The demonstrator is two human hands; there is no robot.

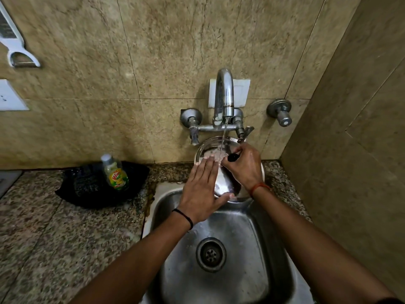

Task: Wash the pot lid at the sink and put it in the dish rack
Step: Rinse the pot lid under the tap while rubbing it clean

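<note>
A round steel pot lid (211, 148) is held tilted over the back of the steel sink (252, 242), under a thin stream of water from the tap (224, 95). My right hand (243, 164) is closed around the lid's black knob and holds the lid up. My left hand (200, 186) lies flat on the lid's surface with fingers together and the thumb under the lower rim. Both hands hide the lid's lower half. No dish rack is in view.
A dish soap bottle (115, 172) stands on a black mesh cloth (87, 187) on the speckled granite counter (54, 238), left of the sink. Tap handles (192, 126) and a separate valve (281, 116) jut from the tiled wall. A side wall (350, 150) closes the right.
</note>
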